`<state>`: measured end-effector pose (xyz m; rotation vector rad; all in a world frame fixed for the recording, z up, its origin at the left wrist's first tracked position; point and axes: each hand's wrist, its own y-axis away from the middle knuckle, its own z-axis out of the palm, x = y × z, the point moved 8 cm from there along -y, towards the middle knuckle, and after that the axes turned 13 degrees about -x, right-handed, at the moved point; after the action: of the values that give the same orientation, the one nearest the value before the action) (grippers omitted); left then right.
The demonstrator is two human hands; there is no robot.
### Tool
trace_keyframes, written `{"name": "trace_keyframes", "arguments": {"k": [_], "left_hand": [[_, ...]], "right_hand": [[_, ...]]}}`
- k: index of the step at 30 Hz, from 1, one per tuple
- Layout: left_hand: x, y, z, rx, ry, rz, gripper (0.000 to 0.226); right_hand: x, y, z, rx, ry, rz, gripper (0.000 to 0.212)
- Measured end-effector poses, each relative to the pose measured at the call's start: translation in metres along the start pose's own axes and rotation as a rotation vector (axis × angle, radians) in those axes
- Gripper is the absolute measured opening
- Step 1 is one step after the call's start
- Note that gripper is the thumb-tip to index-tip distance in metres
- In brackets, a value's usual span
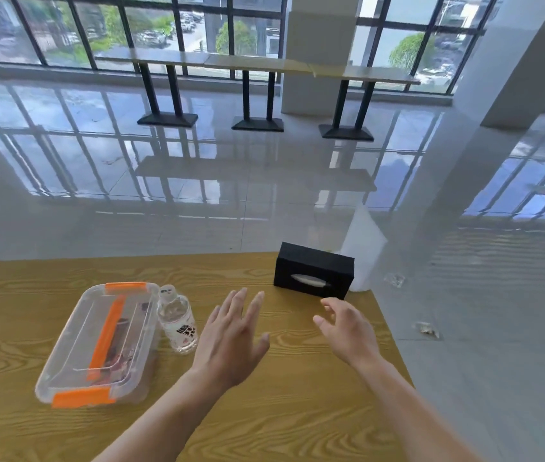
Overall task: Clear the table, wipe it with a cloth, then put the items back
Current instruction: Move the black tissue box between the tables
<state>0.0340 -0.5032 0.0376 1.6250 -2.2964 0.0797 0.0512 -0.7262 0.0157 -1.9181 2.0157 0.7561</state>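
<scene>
On the wooden table stand a clear plastic box with orange clips, a small water bottle right beside it, and a black tissue box near the far right corner. My left hand hovers over the table's middle, fingers spread, holding nothing. My right hand is just in front of the tissue box, fingers apart and curled, empty. No cloth is in view.
A white roll-like object stands at the table's far right corner behind the tissue box. The table's right edge runs close to my right arm. Beyond lies glossy tiled floor with small scraps, and long tables stand by the windows.
</scene>
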Motion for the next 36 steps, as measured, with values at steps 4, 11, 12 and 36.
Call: {"name": "trace_keyframes", "arguments": {"k": [4,11,12,36], "left_hand": [[0.004,-0.037,-0.001,-0.041,0.065,-0.022,0.073],[-0.002,-0.113,0.008,-0.128,0.45,-0.087,0.07],[-0.002,-0.124,0.012,-0.152,0.489,-0.096,0.07],[-0.034,-0.244,0.078,-0.081,0.915,-0.35,0.042]], "right_hand": [[0.02,-0.022,-0.014,0.009,-0.014,0.015,0.045],[0.058,-0.053,-0.02,0.051,-0.177,0.224,0.056],[0.065,-0.058,-0.017,0.049,-0.215,0.269,0.057],[0.121,-0.143,0.003,0.085,-0.44,0.392,0.03]]}}
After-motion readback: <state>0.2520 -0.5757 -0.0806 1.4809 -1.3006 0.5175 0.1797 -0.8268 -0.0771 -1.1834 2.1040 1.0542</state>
